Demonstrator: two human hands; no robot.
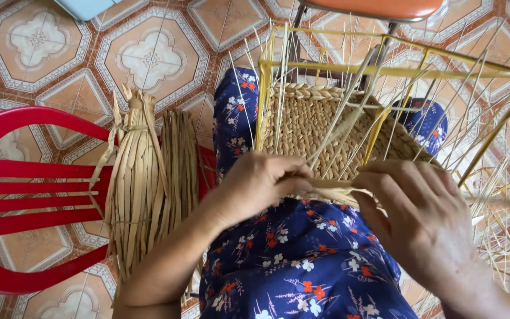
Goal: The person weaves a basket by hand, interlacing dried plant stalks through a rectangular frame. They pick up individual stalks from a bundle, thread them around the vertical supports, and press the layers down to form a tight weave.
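a half-woven straw basket [314, 127] rests on a yellow wire frame [326, 68], tan strands [332, 188] trailing from its edge.

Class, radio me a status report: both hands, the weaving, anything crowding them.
Left hand and right hand both pinch a flat straw strand. Half-woven basket on yellow frame in lap. Loose stakes crowd right hand; straw bundle on red chair.
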